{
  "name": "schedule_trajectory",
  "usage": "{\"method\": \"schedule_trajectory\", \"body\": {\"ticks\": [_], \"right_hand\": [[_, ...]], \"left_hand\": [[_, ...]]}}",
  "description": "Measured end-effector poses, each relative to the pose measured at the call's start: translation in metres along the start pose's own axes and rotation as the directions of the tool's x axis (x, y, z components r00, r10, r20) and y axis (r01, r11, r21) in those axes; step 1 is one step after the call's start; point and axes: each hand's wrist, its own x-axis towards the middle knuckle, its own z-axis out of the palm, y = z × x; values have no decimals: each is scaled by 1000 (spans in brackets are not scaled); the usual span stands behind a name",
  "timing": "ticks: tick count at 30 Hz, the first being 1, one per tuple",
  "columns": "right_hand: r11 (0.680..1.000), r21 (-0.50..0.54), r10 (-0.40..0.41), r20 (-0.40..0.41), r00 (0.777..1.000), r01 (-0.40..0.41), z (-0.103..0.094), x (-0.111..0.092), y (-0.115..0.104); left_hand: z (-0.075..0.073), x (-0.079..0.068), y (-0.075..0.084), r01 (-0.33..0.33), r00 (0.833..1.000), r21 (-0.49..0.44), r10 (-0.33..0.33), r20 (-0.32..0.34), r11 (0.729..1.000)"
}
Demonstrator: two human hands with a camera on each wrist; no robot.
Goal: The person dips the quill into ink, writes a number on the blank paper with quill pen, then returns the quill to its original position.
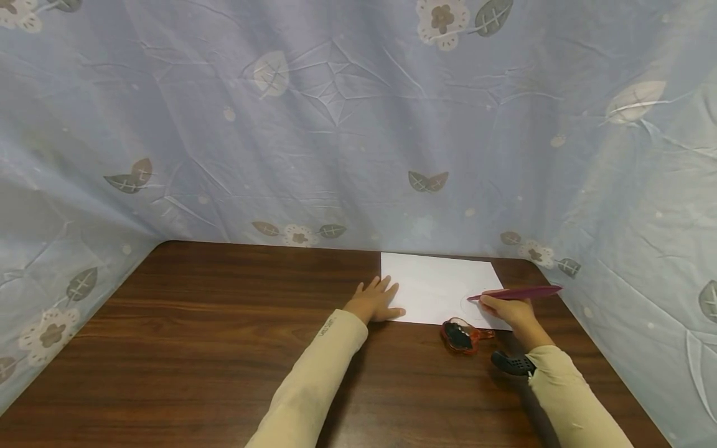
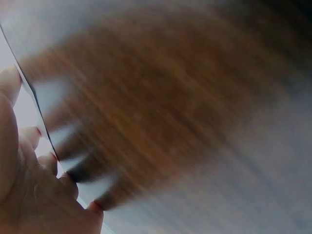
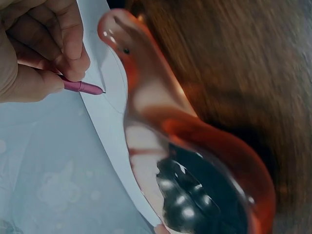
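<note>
Only in head view: pen's far end (image 1: 542,291)

On our brown wooden table (image 1: 196,342), back right, lies a rectangular white paper sheet (image 1: 428,283): behind it, pale-blue cloth (image 1: 358,137); at its front edge, a translucent orange handled object (image 1: 465,336); over its right side, a slender magenta pen (image 1: 523,293).

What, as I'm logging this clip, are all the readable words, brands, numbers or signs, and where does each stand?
None can be read.
Left sleeve's cuff: dark lettering, too small and blurred to read.
White paper: no words or numbers visible.
Maroon pen: no lettering visible.
</note>
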Motion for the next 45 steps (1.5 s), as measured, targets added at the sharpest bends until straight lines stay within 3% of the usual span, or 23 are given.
{"method": "schedule_trajectory", "body": {"ticks": [6,19,26,33,39,45], "right_hand": [[999,-10,-43,14,999,43,4,-2,-2],[998,-21,-55,41,998,56,3,-2,-4],[996,-50,-71,10,997,71,5,-3,-5],[980,148,-143,34,989,137,3,-3,-8],[974,185,-139,35,990,130,-2,-5,-11],[968,207,-156,62,986,140,-7,-8,-10]], "left_hand": [[4,6,-1,13,1000,6,-13,0,1000],[-5,-2,3,-9,1000,-1,9,6,1000],[-5,-2,2,-19,1000,3,19,4,1000],[-3,0,1,-6,1000,-3,6,12,1000],[7,14,-5,8,1000,1,-8,9,1000],[3,5,-2,12,1000,-7,-12,17,1000]]}}
